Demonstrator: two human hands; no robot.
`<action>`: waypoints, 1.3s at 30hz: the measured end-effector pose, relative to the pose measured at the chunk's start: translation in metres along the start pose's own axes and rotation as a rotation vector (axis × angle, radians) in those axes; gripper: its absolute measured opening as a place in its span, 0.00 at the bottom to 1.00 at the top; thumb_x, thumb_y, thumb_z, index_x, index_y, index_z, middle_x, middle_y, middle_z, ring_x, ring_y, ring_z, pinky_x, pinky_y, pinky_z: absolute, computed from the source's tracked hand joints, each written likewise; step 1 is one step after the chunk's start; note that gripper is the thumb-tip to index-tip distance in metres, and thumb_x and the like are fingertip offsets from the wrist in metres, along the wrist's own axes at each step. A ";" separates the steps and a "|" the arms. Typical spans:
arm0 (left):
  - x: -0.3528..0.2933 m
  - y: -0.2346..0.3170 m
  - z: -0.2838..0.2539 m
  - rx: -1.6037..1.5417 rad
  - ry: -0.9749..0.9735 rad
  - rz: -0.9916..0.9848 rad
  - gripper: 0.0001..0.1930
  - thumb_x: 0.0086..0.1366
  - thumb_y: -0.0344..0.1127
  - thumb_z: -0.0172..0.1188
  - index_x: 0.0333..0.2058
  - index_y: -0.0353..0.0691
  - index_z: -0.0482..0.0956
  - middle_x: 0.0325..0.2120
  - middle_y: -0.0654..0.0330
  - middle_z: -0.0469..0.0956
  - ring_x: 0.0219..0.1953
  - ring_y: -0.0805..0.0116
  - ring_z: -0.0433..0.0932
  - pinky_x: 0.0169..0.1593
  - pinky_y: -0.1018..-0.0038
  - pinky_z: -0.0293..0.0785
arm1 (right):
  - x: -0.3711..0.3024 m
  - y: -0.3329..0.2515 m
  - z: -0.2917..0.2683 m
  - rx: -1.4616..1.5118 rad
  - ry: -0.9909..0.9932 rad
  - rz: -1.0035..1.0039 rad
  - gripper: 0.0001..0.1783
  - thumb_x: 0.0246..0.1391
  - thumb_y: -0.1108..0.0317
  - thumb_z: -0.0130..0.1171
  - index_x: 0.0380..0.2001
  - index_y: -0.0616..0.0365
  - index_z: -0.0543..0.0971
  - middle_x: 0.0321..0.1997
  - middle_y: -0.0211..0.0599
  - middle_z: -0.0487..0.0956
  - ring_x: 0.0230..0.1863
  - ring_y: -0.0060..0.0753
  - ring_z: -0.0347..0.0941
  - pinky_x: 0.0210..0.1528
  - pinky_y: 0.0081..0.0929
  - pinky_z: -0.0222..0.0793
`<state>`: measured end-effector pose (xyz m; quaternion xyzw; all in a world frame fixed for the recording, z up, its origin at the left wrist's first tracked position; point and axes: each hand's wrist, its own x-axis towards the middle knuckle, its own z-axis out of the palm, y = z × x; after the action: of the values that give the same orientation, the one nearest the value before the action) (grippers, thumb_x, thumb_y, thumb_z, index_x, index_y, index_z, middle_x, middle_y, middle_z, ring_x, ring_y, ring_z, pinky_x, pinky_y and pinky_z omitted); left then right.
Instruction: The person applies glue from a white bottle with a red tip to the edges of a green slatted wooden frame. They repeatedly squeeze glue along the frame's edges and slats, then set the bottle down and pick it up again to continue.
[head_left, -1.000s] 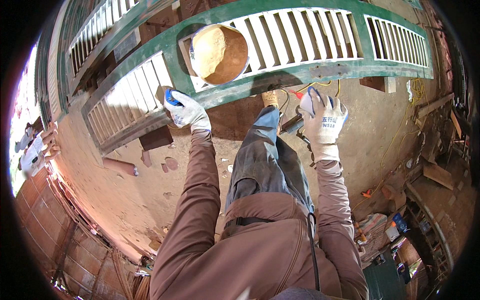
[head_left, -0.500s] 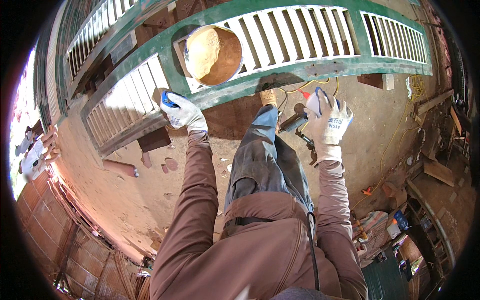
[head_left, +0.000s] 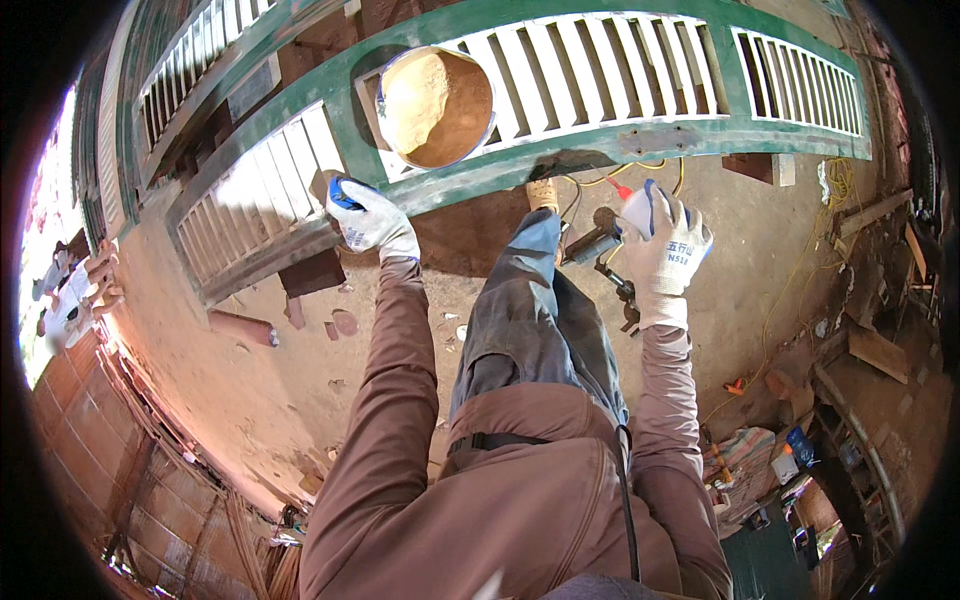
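Note:
My left hand [head_left: 375, 222], in a white glove with blue-coated fingers, is at the near edge of a long green wooden frame [head_left: 480, 195]. Its fingers are curled; what they hold, if anything, is hidden. In my right hand [head_left: 676, 240], gloved the same way, is a white squeeze bottle [head_left: 637, 212] with a red pointed nozzle, tipped toward the frame and held just short of it. White slats [head_left: 545, 75] fill the frame's openings. On top stands a round tub [head_left: 437, 108] with tan powder piled along one side.
A dark power tool [head_left: 590, 246] lies on the floor beside my legs. Yellow cord [head_left: 840, 185] trails along the right side. A reddish cylinder [head_left: 243, 327] lies at the left, and a second slatted frame [head_left: 200, 70] stands behind. Boards and clutter lie at lower right.
The right hand and bottle have shifted slightly to the right. The left hand stays by the frame's edge, and the whole view has moved a little.

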<state>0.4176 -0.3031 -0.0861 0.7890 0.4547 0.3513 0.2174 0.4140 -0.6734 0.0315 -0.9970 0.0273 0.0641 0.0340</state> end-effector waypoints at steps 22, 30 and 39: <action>0.000 0.006 -0.002 0.004 -0.035 -0.012 0.21 0.77 0.51 0.56 0.51 0.39 0.81 0.44 0.50 0.86 0.44 0.52 0.85 0.49 0.62 0.79 | -0.007 -0.032 0.013 0.093 0.030 -0.044 0.41 0.43 0.47 0.77 0.62 0.45 0.80 0.54 0.34 0.82 0.58 0.47 0.73 0.63 0.54 0.63; 0.003 0.014 -0.009 -0.039 -0.171 -0.079 0.27 0.77 0.55 0.53 0.56 0.34 0.76 0.45 0.45 0.84 0.45 0.48 0.84 0.49 0.60 0.79 | -0.027 -0.017 0.031 0.278 0.018 0.142 0.43 0.41 0.50 0.79 0.62 0.50 0.78 0.55 0.38 0.82 0.58 0.50 0.76 0.59 0.52 0.67; 0.005 0.015 -0.005 0.148 -0.163 -0.161 0.26 0.75 0.59 0.57 0.46 0.36 0.75 0.36 0.49 0.83 0.37 0.47 0.83 0.41 0.55 0.78 | -0.044 0.023 0.047 0.569 0.114 0.220 0.41 0.47 0.50 0.78 0.63 0.52 0.77 0.57 0.45 0.82 0.58 0.54 0.77 0.61 0.48 0.69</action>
<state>0.4242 -0.3063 -0.0710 0.7898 0.5223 0.2327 0.2223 0.3633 -0.6911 -0.0107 -0.9405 0.1540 0.0013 0.3029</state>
